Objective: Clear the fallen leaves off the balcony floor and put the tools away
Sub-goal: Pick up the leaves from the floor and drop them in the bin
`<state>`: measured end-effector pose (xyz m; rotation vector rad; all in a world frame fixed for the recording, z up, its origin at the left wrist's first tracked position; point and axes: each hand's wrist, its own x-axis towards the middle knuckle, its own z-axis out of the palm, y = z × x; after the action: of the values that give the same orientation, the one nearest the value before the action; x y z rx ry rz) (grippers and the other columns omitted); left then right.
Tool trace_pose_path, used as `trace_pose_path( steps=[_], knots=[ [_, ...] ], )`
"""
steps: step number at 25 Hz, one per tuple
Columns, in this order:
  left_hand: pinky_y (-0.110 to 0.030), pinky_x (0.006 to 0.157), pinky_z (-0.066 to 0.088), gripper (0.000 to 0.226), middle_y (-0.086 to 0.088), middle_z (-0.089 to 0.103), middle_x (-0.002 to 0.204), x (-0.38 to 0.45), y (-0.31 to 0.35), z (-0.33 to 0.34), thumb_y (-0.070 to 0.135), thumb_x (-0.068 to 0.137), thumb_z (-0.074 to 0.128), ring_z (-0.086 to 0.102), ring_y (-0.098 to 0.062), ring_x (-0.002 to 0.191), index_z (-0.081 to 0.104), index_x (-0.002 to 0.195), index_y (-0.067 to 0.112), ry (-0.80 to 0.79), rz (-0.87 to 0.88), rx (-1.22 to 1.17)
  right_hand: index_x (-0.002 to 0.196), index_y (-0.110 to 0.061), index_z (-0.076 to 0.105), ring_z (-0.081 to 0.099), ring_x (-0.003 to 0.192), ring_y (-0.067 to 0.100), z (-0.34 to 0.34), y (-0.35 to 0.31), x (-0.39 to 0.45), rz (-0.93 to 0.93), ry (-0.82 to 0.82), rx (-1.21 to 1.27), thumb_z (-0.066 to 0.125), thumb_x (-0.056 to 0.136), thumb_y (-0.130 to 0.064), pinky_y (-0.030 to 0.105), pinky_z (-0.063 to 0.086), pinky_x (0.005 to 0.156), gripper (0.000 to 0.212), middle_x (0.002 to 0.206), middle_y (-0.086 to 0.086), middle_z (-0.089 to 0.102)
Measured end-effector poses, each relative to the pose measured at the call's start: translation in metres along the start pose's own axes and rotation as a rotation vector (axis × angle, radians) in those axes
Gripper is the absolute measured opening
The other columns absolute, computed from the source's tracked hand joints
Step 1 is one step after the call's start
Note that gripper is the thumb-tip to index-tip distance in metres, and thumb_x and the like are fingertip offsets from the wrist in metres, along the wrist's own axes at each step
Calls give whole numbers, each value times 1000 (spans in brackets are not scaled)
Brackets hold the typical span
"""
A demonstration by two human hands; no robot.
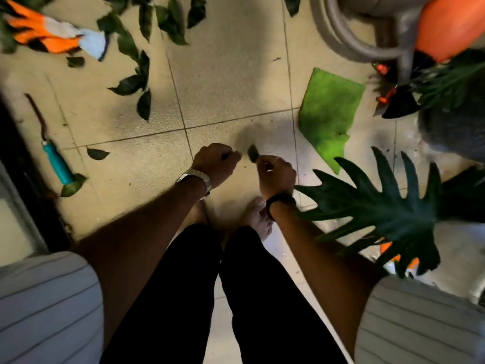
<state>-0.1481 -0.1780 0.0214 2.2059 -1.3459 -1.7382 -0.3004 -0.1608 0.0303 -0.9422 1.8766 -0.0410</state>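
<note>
Head view, looking down at a tiled balcony floor [223, 82]. The right hand [275, 174], a dark band at its wrist, pinches a small dark leaf [253, 153] between fingertips and thumb, above the tile joint near the floor's middle. The left hand [216, 162], wearing a metal watch [195, 178], is curled closed just beside it; something small and dark shows at its fingertips, but whether the hand holds anything cannot be told. The two hands are near each other, apart.

Fallen leaves [136, 82] lie scattered over the far-left part of the floor, with more [170, 19] along the far edge. A single leaf [97, 153] lies nearer the left edge. A hand tool with a teal handle [57, 162] rests by the left edge, its handle end touching another leaf [72, 185]. Orange and white gloves [52, 35] lie in the far-left corner. A green cloth [328, 114] lies flat toward the right. A large lobed plant leaf [380, 206] overhangs the near-right side. Coiled grey hose [341, 32] and an orange container [451, 24] occupy the far-right corner; black and orange tools [393, 101] lie just below them.
</note>
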Motion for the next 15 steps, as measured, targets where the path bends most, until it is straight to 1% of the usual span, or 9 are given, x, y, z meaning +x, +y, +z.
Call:
trace_pose_path(
  steps=[1, 2, 3, 4, 6, 8, 10, 12, 15],
  knots=[
    [-28, 61, 48, 44, 1, 61, 54, -6, 3, -3, 39, 97, 57, 59, -15, 54, 66, 62, 15, 5, -34, -87, 99, -20, 77, 66, 95, 12, 9, -7, -6, 1, -30, 28, 64, 93, -24, 23, 47, 90, 15, 99, -6, 74],
    [-25, 54, 43, 47, -1, 56, 50, -10, 5, -5, 38, 98, 58, 52, -14, 46, 64, 59, 12, -3, -80, -220, 95, -25, 77, 70, 92, 14, 16, -13, -16, 13, -44, 93, 69, 87, -27, 32, 53, 90, 12, 92, -9, 76],
    [-23, 49, 38, 50, -1, 50, 46, -15, 6, -6, 36, 98, 59, 46, -13, 40, 60, 56, 10, -14, -137, -366, 99, -30, 75, 71, 90, 14, 26, -16, -24, 19, -90, 116, 72, 81, -27, 38, 56, 89, 18, 89, -10, 77],
    [-21, 46, 33, 50, 1, 46, 43, -21, 7, -9, 34, 98, 60, 41, -12, 36, 56, 54, 10, -26, -203, -497, 106, -34, 71, 72, 90, 12, 35, -17, -32, 28, -157, 137, 74, 79, -24, 38, 57, 88, 30, 90, -10, 77],
    [-20, 44, 28, 48, 3, 40, 39, -33, 2, -16, 29, 97, 62, 36, -12, 32, 51, 54, 11, -35, -309, -645, 123, -34, 63, 71, 91, 9, 41, -31, -50, 9, -245, 116, 73, 81, -14, 29, 56, 87, 48, 96, -7, 76],
    [-18, 43, 29, 46, 4, 40, 36, -44, -5, -29, 26, 97, 63, 36, -12, 30, 51, 55, 10, -4, -373, -708, 128, -31, 62, 69, 85, 3, 45, -40, -60, -57, -297, 76, 71, 83, -13, 24, 57, 86, 49, 100, -7, 75],
    [-16, 40, 31, 47, 6, 41, 35, -54, -18, -47, 28, 98, 61, 38, -13, 32, 50, 55, 12, 56, -387, -724, 119, -28, 69, 70, 83, 4, 52, -56, -71, -135, -334, 0, 70, 79, -20, 32, 59, 86, 41, 97, -8, 75],
    [-18, 42, 29, 50, 7, 42, 37, -59, -33, -65, 33, 102, 54, 39, -13, 36, 49, 55, 15, 113, -362, -701, 113, -25, 73, 71, 88, 11, 60, -73, -71, -172, -360, -21, 71, 78, -18, 41, 60, 86, 36, 96, -6, 76],
    [-23, 50, 28, 48, 3, 45, 48, -68, -65, -98, 38, 106, 43, 39, -16, 46, 53, 64, 17, 204, -364, -797, 111, -26, 74, 71, 89, 10, 84, -114, -77, -259, -466, -65, 72, 80, -18, 43, 60, 85, 31, 94, -8, 76]
  ],
)
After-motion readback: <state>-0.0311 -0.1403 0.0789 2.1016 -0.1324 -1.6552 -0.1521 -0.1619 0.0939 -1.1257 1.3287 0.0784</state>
